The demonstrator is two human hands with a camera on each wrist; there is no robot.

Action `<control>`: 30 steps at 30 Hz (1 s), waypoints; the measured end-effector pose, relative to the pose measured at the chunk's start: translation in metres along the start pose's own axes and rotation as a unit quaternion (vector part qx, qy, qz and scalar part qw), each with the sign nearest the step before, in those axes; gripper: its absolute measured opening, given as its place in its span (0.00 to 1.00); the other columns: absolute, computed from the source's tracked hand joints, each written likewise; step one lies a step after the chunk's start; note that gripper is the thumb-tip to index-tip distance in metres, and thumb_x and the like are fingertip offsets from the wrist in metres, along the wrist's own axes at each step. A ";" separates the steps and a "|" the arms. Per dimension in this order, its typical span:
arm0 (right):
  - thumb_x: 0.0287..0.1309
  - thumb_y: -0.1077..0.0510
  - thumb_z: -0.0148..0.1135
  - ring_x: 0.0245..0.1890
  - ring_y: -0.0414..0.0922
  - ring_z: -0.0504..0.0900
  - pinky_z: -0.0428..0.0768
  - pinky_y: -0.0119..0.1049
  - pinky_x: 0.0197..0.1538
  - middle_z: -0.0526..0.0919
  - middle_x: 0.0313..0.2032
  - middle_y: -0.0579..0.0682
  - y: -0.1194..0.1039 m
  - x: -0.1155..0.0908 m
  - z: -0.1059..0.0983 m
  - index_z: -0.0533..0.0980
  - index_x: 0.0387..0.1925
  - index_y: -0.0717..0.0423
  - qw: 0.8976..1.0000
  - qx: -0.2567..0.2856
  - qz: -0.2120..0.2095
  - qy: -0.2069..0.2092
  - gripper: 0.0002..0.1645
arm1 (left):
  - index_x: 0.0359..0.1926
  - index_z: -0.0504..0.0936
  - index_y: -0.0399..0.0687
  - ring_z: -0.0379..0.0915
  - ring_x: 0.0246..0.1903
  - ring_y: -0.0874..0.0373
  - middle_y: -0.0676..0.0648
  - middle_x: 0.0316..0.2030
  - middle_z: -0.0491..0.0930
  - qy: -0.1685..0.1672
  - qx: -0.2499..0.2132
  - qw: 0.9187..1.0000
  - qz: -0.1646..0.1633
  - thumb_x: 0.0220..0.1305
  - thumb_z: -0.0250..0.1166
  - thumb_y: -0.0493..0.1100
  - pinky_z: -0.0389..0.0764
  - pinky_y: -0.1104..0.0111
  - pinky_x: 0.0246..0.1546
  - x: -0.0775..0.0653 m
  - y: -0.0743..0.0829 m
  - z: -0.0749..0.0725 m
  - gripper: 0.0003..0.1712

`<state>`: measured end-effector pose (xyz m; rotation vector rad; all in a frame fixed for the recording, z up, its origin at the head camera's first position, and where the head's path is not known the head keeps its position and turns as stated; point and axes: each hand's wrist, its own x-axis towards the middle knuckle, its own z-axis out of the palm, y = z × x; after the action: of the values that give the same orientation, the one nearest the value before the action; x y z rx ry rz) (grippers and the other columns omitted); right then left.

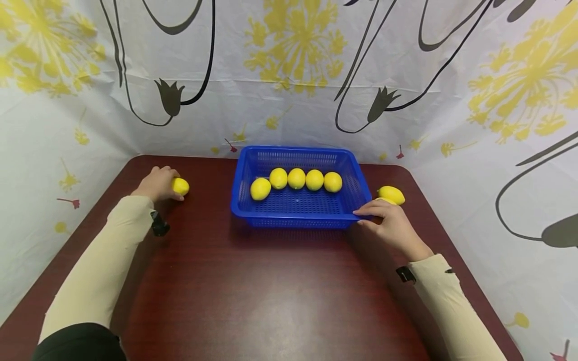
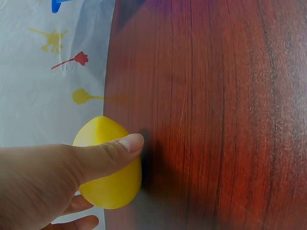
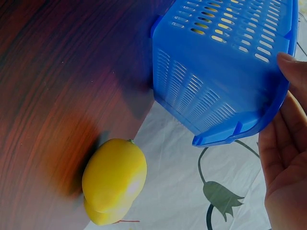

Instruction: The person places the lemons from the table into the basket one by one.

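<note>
At the left of the table, my left hand (image 1: 158, 184) holds a yellow lemon (image 1: 180, 186). Close up in the left wrist view, the thumb lies across that lemon (image 2: 115, 189), with other fingers partly hidden behind it. A blue plastic basket (image 1: 295, 217) stands at the far middle, with several lemons (image 1: 296, 178) in a rough row inside. My right hand (image 1: 393, 225) pinches the rim at the basket's near right corner, thumb on one side and fingers on the other in the right wrist view. Beyond this hand lie two more lemons (image 1: 392, 194), one partly covered.
The dark red wooden table (image 1: 271, 296) has rounded far corners. A white cloth (image 1: 298, 120) with yellow and grey flower prints hangs behind it and along both sides. Dark straps (image 1: 159, 224) sit at the wrists over light sleeves.
</note>
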<state>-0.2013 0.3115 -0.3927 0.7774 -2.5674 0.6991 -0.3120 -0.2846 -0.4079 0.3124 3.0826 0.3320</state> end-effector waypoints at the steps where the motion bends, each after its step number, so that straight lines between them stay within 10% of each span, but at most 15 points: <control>1: 0.47 0.65 0.76 0.42 0.43 0.83 0.76 0.22 0.47 0.88 0.39 0.46 0.000 0.000 0.000 0.88 0.40 0.51 1.000 0.001 0.000 0.000 0.16 | 0.59 0.74 0.28 0.63 0.48 0.35 0.29 0.55 0.72 0.000 0.001 1.000 0.001 0.49 0.77 0.47 0.73 0.45 0.44 0.000 0.000 0.000 0.40; 30: 0.45 0.66 0.76 0.43 0.43 0.82 0.72 0.18 0.51 0.88 0.38 0.46 -0.001 0.001 -0.001 0.88 0.40 0.52 1.000 0.008 -0.003 0.007 0.17 | 0.60 0.75 0.32 0.68 0.50 0.36 0.29 0.54 0.73 -0.041 0.004 0.999 -0.010 0.48 0.77 0.43 0.74 0.43 0.48 0.005 0.010 -0.009 0.38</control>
<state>-0.2013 0.3105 -0.3910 0.7822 -2.5496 0.7229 -0.3148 -0.2757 -0.3971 0.2879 3.0052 0.2993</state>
